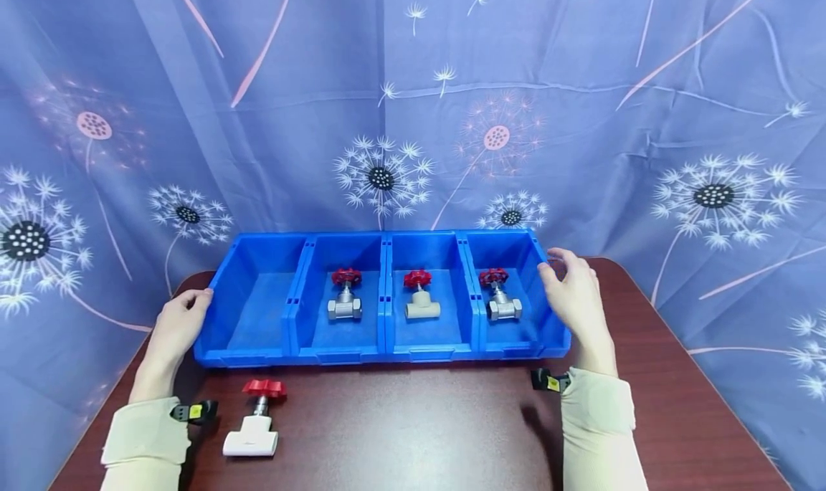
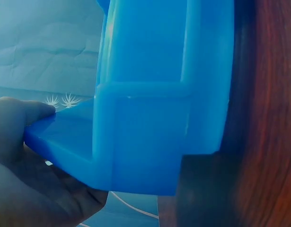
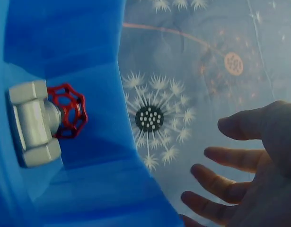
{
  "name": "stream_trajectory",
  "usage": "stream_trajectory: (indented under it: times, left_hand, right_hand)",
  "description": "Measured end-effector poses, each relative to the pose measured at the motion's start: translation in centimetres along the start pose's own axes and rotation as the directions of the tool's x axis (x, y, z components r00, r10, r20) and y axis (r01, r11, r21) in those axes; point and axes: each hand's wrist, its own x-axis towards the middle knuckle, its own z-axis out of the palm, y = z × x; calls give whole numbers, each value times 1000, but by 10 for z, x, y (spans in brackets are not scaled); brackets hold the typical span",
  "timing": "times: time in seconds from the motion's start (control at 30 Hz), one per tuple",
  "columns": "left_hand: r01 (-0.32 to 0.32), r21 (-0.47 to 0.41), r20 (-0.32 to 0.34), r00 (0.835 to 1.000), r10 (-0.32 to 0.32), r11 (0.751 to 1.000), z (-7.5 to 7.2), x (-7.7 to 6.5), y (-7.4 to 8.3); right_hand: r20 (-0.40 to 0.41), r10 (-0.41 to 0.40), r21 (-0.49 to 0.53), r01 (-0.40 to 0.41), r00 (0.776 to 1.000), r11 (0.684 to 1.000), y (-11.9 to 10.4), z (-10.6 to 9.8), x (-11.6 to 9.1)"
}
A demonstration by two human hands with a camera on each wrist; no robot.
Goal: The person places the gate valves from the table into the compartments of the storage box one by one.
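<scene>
A row of joined blue storage bins (image 1: 271, 355) stands at the back of the table. My left hand (image 1: 182, 320) grips its left side wall, thumb over the rim and fingers on the outer face (image 2: 65, 203). Beside the right end wall is my right hand (image 1: 577, 297), fingers loosely spread with nothing between them (image 3: 225, 182). From left to right, the last three compartments hold a metal valve (image 1: 345, 306), a beige plastic valve (image 1: 422, 307) and another metal valve (image 1: 505, 308), each with a red handwheel. The leftmost compartment holds nothing.
A white plastic valve (image 1: 252, 437) with a red handle lies on the dark wood table (image 1: 400, 426), in front of the bins at the left, near my left wrist. A blue curtain (image 1: 413, 118) with dandelion prints hangs right behind the bins.
</scene>
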Motion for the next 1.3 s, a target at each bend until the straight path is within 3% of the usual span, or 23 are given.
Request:
stream_trajectory:
  times: [0.1, 0.23, 0.37, 0.6, 1.0, 1.13, 1.3]
  left_hand:
    - [-3, -31, 9, 1000, 4, 1000, 3, -2, -4]
    - [12, -46, 17, 1000, -11, 999, 6, -4, -8]
    - [27, -42, 23, 999, -26, 999, 8, -6, -11]
    - [7, -28, 16, 1000, -7, 1000, 8, -3, -8]
    - [-56, -8, 27, 998, 57, 998, 6, 2, 1]
    - [-47, 32, 39, 998, 46, 998, -4, -6, 1]
    - [-69, 166, 95, 994, 53, 984, -19, -25, 2]
  right_hand:
    - [17, 39, -22, -39, 999, 999, 9, -4, 9]
    - [125, 46, -73, -37, 991, 997, 17, -7, 16]
    - [181, 75, -105, -56, 981, 993, 24, -9, 22]
    - [267, 203, -103, -182, 942, 978, 44, -9, 30]
    - [202, 248, -47, -243, 947, 969, 56, -8, 32]
    - [199, 261, -27, -261, 945, 965, 58, -3, 32]
    - [210, 264, -17, -266, 941, 964, 56, 2, 33]
